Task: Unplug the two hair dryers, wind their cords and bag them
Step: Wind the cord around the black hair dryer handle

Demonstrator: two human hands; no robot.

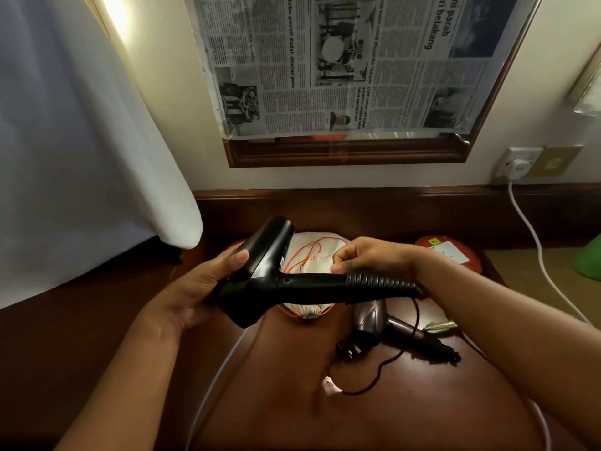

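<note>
The black hair dryer point(260, 281) looks like matt plastic, smooth on the body and ribbed where the cord sleeve point(380, 283) leaves the handle. The smaller hair dryer point(374, 317) has a satin, metallic brown sheen. The table point(292, 411) is dark polished wood, glossy with reflections. The bag point(312, 252) looks like pale matt cloth. The newspaper point(341, 60) is thin printed paper under a clear shiny film.

Bedroom: wooden dresser point(292, 402), framed mirror point(341, 154)
</note>
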